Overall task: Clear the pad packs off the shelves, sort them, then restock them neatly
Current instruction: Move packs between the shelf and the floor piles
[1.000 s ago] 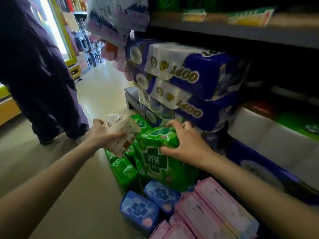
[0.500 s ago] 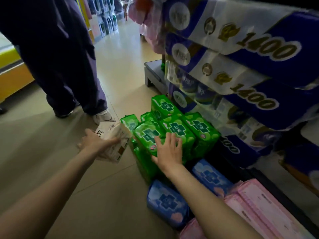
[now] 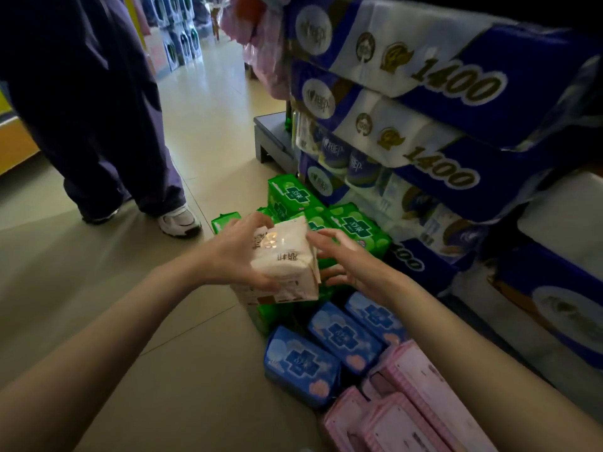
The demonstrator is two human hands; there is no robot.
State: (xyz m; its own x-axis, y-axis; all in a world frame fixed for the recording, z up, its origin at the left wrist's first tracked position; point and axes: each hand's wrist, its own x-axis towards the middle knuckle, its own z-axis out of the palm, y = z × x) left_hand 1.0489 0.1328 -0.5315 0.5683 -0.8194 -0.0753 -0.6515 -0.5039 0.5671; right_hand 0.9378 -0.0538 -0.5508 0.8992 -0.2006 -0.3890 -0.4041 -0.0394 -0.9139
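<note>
1. The left hand (image 3: 239,252) grips a white pad pack (image 3: 285,262), fingers curled over its far top edge and thumb under its near lower edge, holding it in the air above the floor (image 3: 179,321).
2. The right hand (image 3: 346,262) sits just beside the white pad pack's right side, fingers spread and loosely bent; whether the fingertips touch the wrapper cannot be told, and it holds nothing.
3. Green pad packs (image 3: 354,226) are piled on the floor beneath and beyond both hands, against the foot of the shelving; one stands upright at the back of the pile, and the white pack hides part of the heap.
4. Three blue pad packs (image 3: 301,363) lie side by side on the floor nearer the person, just this side of the green ones, under the right forearm.
5. Pink pad packs (image 3: 421,396) lie in a row at the bottom edge of the view, touching the blue ones.
6. Large blue-and-white tissue bundles (image 3: 424,79) marked 1400 are stacked on the right, above and behind the green pile.
7. A grey shelf base (image 3: 270,138) juts out at the far end of that stack.
8. Another person in dark purple trousers (image 3: 94,109) and a white shoe (image 3: 179,220) stands on the floor to the left, well apart from the packs.
</note>
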